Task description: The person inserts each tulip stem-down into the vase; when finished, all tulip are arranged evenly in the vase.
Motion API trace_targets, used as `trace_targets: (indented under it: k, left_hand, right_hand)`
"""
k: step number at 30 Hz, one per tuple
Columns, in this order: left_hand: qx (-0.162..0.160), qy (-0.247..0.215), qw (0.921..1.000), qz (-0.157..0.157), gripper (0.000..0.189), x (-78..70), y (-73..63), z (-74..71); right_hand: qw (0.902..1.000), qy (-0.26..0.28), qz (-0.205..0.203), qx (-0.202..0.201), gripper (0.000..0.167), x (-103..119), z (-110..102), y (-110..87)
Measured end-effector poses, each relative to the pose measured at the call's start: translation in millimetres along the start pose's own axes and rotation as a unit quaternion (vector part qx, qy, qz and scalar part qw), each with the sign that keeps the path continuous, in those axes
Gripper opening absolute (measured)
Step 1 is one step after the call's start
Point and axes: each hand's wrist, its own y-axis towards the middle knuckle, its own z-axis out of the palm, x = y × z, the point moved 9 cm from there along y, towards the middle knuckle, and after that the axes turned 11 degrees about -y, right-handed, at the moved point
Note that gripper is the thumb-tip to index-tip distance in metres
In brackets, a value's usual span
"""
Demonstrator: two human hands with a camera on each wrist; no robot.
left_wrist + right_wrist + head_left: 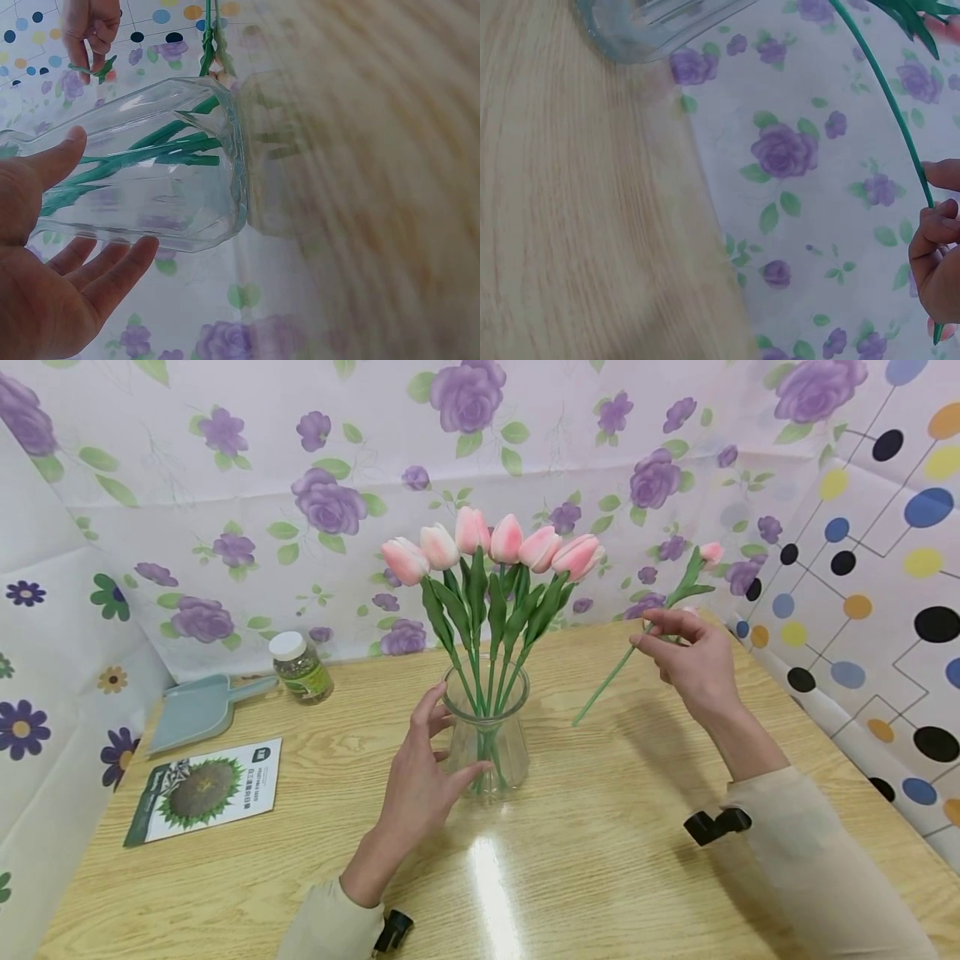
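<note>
Presently | I'm likely mid-arranging | left hand (423,777) cupped round vase (512,760) | right hand (697,662) pinching tulip (686,582) | next needs stem tip (577,722) steered over rim (517,707)

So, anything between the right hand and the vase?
Yes, head view: the held tulip stem, then bare tabletop from its tip to the vase.
</note>
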Motion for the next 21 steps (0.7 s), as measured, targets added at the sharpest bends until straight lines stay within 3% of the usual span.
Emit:
trace_targets:
  k: [21]
  left_hand:
    - [-0.009, 0.012, 0.9984, 0.054, 0.105, -5.0, -0.1, -1.3]
  right_hand:
    - [0.9931, 0.107, -0.042, -0.025, 0.027, 42.5, 9.8, -13.4]
